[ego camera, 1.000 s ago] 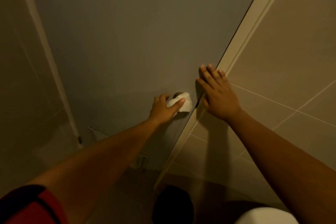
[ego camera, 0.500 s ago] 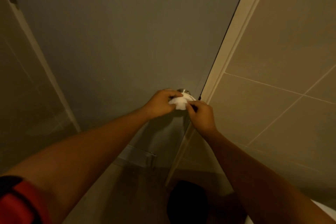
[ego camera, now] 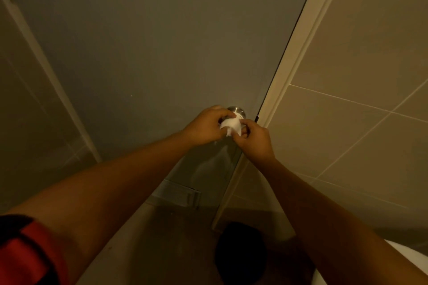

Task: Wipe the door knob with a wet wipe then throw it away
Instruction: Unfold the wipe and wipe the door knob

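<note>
Here the left hand [ego camera: 205,128] and right hand [ego camera: 253,137], reaching out side by side, both pinch the crumpled wet wipe [ego camera: 230,125] shut between their fingers, apparently regathering it against the steel door knob [ego camera: 236,110] on the grey door [ego camera: 173,41] behind.

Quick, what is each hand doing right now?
Left hand: closed on the wet wipe, at the door knob.
Right hand: closed, pinching the same wet wipe.
</note>
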A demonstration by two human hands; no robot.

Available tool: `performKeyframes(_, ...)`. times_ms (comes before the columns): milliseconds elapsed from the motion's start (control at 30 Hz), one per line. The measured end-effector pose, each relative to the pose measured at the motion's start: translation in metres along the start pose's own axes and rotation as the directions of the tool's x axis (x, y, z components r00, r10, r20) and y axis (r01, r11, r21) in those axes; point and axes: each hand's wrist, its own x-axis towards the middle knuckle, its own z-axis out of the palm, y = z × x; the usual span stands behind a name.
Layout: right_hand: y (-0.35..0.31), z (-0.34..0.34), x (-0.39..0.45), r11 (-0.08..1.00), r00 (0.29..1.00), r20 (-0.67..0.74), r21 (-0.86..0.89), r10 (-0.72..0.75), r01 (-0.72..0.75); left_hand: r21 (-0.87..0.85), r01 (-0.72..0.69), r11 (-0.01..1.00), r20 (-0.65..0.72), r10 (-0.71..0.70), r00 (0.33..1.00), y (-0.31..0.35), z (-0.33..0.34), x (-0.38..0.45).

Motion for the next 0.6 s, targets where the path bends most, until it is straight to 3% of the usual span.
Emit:
performKeyframes(133, -0.001, 0.006, -0.001, 0.999, 0.999, 0.01, 0.002, 0.046, -0.046, -0.006, 0.042, 0.999, 0.006, -0.042, 0.999, 0.0, -0.007, -0.001)
performKeyframes(267, -0.017, -0.01, 0.016, 0.901, 0.976, 0.107, -0.375, -0.19, 0.217, -0.171, 0.222, 0.96, 0.051, -0.217, 0.975, -0.006, 0.005, -0.006)
performKeyframes(367, -0.031, -0.012, 0.025, 0.822, 0.941, 0.217, -0.462, -0.259, 0.333, -0.398, 0.38, 0.835, 0.087, -0.378, 0.922, -0.013, 0.019, -0.012)
performKeyframes(467, -0.022, -0.009, 0.022, 0.841, 0.944, 0.198, -0.433, -0.263, 0.325, -0.488, 0.404, 0.774, 0.075, -0.424, 0.903, -0.009, 0.024, -0.013)
performKeyframes(600, -0.005, -0.001, 0.003, 0.974, 0.994, 0.018, -0.2, -0.106, 0.108, -0.375, 0.282, 0.883, -0.031, -0.316, 0.948, -0.001, 0.009, -0.008)
